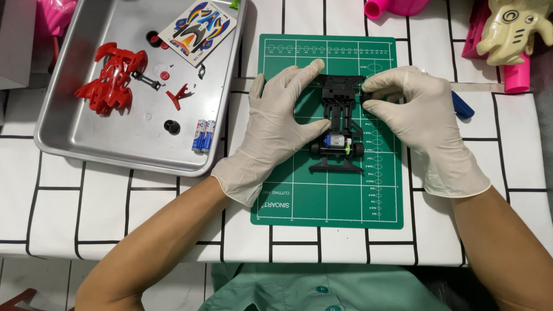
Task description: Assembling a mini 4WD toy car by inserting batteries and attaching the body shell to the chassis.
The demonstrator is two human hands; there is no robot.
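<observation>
Two gloved hands work on a black toy car chassis point(340, 124) lying in the middle of a green cutting mat point(299, 196). The left hand point(276, 129) is spread along the chassis' left side, fingers bracing the front corner and thumb near the rear axle. The right hand point(423, 124) pinches a small black wheel point(367, 97) between thumb and fingertips, held against the chassis' front right corner. A small motor point(335, 140) with a silver can and a green gear sits across the rear, where two wheels are already on.

By the look of it, the step in hand is seating the front right wheel on its axle; that calls for a straight push while the left hand keeps the chassis from sliding on the mat.

Left of the mat, a steel tray point(86, 138) holds a red car body shell point(112, 78), a sticker sheet point(196, 26), a loose black wheel point(171, 126), a red-hubbed wheel point(154, 39) and two small batteries point(203, 136). A blue tool handle point(462, 106) pokes out just right of the right hand. Beyond the mat's top right corner stand pink plastic pieces point(397, 7) and a cream toy figure point(512, 29). The surface point(57, 213) wears a white cloth with a black brick-line pattern; pale floor tile shows below its near edge.
</observation>
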